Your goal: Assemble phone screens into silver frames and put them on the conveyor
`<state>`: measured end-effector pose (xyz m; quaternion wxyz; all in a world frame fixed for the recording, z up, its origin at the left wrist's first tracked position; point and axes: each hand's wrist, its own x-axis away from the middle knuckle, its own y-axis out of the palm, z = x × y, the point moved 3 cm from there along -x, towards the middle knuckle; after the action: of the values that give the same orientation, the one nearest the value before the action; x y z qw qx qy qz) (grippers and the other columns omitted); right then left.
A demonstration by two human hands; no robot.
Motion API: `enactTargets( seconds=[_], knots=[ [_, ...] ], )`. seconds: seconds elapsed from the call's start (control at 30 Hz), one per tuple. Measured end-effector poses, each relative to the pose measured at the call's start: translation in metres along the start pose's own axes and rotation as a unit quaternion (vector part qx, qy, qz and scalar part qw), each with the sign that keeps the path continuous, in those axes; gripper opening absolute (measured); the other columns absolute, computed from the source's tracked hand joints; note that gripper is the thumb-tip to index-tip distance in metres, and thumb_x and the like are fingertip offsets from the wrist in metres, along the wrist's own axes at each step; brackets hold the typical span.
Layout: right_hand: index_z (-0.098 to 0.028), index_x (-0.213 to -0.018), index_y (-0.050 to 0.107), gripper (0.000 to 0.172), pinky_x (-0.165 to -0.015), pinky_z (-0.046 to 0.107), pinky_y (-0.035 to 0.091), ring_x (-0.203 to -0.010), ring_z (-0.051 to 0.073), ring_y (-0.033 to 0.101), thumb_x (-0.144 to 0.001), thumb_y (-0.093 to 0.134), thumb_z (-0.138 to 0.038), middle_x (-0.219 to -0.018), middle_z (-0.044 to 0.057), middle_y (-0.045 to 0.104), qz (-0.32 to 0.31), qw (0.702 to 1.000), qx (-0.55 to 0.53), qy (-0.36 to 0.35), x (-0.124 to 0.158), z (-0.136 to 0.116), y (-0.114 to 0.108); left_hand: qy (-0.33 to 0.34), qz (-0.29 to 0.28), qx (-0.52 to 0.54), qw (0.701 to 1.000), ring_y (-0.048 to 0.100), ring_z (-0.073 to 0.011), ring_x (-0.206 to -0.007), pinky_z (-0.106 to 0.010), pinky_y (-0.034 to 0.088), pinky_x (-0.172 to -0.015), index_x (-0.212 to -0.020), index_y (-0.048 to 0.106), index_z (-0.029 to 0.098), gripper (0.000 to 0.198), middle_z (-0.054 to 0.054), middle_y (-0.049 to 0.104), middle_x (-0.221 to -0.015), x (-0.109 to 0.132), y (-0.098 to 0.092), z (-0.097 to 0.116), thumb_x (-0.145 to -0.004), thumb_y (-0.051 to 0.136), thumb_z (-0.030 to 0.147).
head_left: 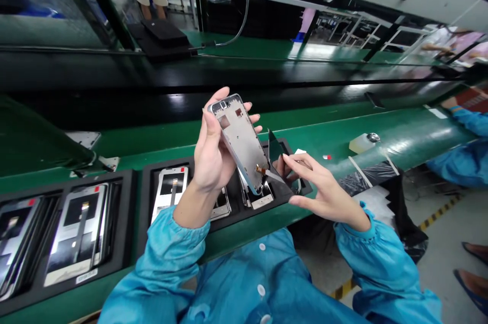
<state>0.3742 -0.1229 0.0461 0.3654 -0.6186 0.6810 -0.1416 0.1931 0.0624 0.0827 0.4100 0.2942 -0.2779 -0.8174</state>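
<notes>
My left hand (pixel 215 153) is wrapped round a phone frame (pixel 244 138), tilted, its silvery inner face towards me. Between the thumb and fingers of my right hand (pixel 318 186) is a dark glass screen panel (pixel 276 153), held beside the frame's lower right edge. A flex cable (pixel 261 169) shows at the frame's lower end; whether it joins the two parts I cannot tell. Below my hands, a black foam tray (pixel 238 217) holds several screen parts, among them one with a red tag (pixel 173 184).
At the left lies another black tray (pixel 127 222) with stacked screen parts. A bottle with a metal cap (pixel 362 143) stands on the green bench (pixel 404 133) at the right, near a black bag (pixel 415 232). A co-worker's blue sleeve (pixel 463 164) is at the far right.
</notes>
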Motion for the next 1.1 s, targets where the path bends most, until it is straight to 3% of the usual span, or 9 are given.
enactTargets(
  seconds=[0.3,0.47,0.57,0.67,0.8,0.93,1.1],
  knots=[
    [-0.036,-0.176,0.053,0.075,-0.116,0.06,0.066,-0.133,0.036,0.072,-0.108,0.076,-0.06,-0.153,0.017,0.061,0.036,0.999,0.003,-0.006,-0.008,-0.006,0.011,0.008,-0.037,-0.012,0.999,0.081,-0.0337,-0.127,-0.05,0.07,-0.109,-0.138,0.071,0.032,0.057,-0.008,0.082,-0.133,0.003,0.001,0.004,-0.099,0.081,0.073],
    [-0.033,-0.182,0.042,0.091,-0.107,0.053,0.072,-0.127,0.033,0.076,-0.106,0.074,-0.072,-0.144,0.016,0.063,0.098,0.993,-0.069,-0.017,-0.023,-0.009,0.027,0.023,-0.078,-0.081,0.993,0.082,-0.035,-0.127,-0.042,0.072,-0.098,-0.134,0.069,0.028,0.069,-0.011,0.081,-0.134,0.0,-0.002,0.002,-0.086,0.096,0.069],
    [-0.033,-0.182,0.043,0.092,-0.108,0.053,0.072,-0.128,0.034,0.078,-0.105,0.074,-0.074,-0.14,0.015,0.063,0.12,0.988,-0.099,-0.006,-0.021,-0.004,0.033,0.04,-0.07,-0.095,0.992,0.084,-0.0328,-0.119,-0.039,0.073,-0.091,-0.132,0.067,0.028,0.066,-0.01,0.081,-0.132,-0.005,-0.007,0.006,-0.088,0.095,0.069],
    [-0.031,-0.18,0.047,0.091,-0.109,0.054,0.072,-0.128,0.035,0.078,-0.104,0.075,-0.074,-0.14,0.016,0.064,0.106,0.99,-0.096,-0.006,-0.013,0.0,0.031,0.066,-0.059,-0.101,0.991,0.086,-0.0333,-0.113,-0.045,0.074,-0.091,-0.13,0.067,0.029,0.062,-0.01,0.082,-0.13,-0.008,-0.012,0.012,-0.091,0.092,0.07],
    [-0.032,-0.178,0.051,0.086,-0.11,0.052,0.071,-0.128,0.034,0.077,-0.105,0.078,-0.068,-0.14,0.016,0.065,0.101,0.992,-0.059,-0.041,-0.01,-0.005,0.027,0.076,-0.087,-0.094,0.989,0.087,-0.036,-0.109,-0.05,0.074,-0.09,-0.128,0.071,0.029,0.06,-0.011,0.083,-0.128,-0.007,-0.012,0.014,-0.09,0.093,0.069],
    [-0.033,-0.18,0.046,0.088,-0.109,0.051,0.071,-0.125,0.031,0.075,-0.106,0.075,-0.07,-0.136,0.014,0.065,0.14,0.988,-0.039,-0.057,-0.024,-0.015,0.031,0.087,-0.134,-0.124,0.979,0.087,-0.0288,-0.109,-0.042,0.072,-0.097,-0.13,0.073,0.028,0.049,-0.011,0.083,-0.131,-0.004,-0.011,0.007,-0.097,0.089,0.061],
    [-0.032,-0.183,0.041,0.092,-0.101,0.05,0.074,-0.116,0.03,0.076,-0.106,0.074,-0.072,-0.129,0.012,0.063,0.169,0.983,-0.032,-0.061,-0.04,-0.023,0.039,0.148,-0.209,-0.172,0.951,0.084,-0.0179,-0.101,-0.025,0.069,-0.084,-0.135,0.075,0.029,0.048,-0.009,0.081,-0.128,-0.004,-0.013,0.0,-0.098,0.091,0.055]
  ],
)
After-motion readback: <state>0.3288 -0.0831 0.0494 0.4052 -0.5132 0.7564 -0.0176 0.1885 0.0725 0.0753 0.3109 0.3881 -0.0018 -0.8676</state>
